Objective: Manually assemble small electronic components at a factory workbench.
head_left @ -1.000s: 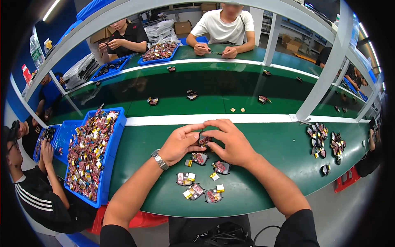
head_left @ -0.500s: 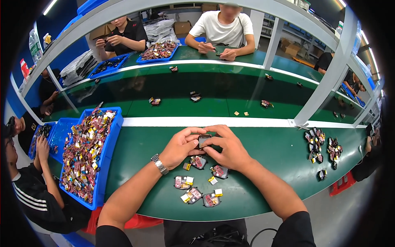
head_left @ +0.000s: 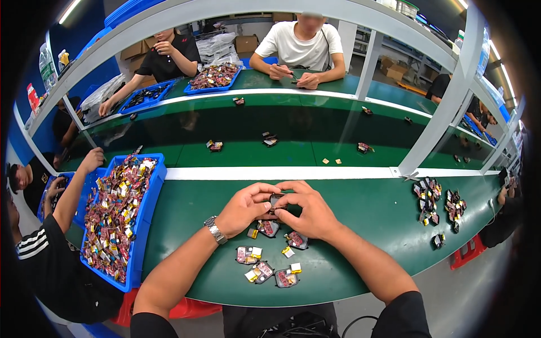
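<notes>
My left hand (head_left: 243,209) and my right hand (head_left: 309,213) meet over the green table, both closed round a small black square casing (head_left: 276,199). Fingers of both hands pinch its sides, and its lower part is hidden behind them. Just below my hands lie several open black casings (head_left: 247,254) with clear and pinkish-red circuit boards inside. Small silver and yellow battery-like pouches (head_left: 288,252) lie on or beside them. The nearest casing (head_left: 268,227) sits right under my fingers. A metal watch (head_left: 215,230) is on my left wrist.
At left stands a blue tray (head_left: 147,217) heaped with small boards and pouches. Clusters of black casings (head_left: 428,197) lie at right. Beyond a white rail (head_left: 282,173), more parts lie on a green surface. Grey frame posts (head_left: 445,107) rise ahead. Co-workers sit opposite and at left.
My fingers have shifted slightly round the casing, which stays between my hands. A co-worker at left has stretched an arm forward; the black-shirted one opposite reaches down beside a blue tray.
</notes>
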Demonstrator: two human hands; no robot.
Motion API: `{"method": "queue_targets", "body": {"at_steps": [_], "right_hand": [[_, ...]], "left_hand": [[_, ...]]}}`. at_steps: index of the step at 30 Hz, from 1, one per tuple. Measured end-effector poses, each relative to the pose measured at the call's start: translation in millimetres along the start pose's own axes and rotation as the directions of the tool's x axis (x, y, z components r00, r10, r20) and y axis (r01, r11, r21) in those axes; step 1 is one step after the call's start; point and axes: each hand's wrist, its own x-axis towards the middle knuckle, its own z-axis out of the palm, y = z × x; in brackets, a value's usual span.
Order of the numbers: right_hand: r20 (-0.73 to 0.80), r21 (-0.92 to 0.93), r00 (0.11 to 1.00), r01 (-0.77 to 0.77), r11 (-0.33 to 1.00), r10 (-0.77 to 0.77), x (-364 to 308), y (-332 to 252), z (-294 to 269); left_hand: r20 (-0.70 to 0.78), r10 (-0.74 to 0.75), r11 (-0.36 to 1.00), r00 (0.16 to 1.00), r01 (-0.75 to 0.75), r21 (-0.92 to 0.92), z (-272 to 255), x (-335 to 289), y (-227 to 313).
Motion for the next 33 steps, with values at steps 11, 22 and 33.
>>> {"method": "queue_targets", "body": {"at_steps": [11, 22, 33], "right_hand": [[-0.168, -0.051, 0.981, 0.092, 0.994, -0.100, 0.1, 2.8, 7.9], [-0.207, -0.085, 0.969, 0.118, 0.989, -0.134, -0.3, -0.8, 12.8], [-0.214, 0.020, 0.976, 0.043, 0.999, -0.038, -1.9, 3.5, 16.2]], "left_hand": [[-0.047, 0.061, 0.998, 0.997, -0.062, -0.023, 3.8, 1.2, -2.0], [-0.044, 0.052, 0.990, 0.998, -0.057, -0.125, 2.5, 0.8, -4.4], [-0.040, 0.079, 0.984, 0.996, -0.084, -0.157, 1.6, 2.4, -7.9]]}}
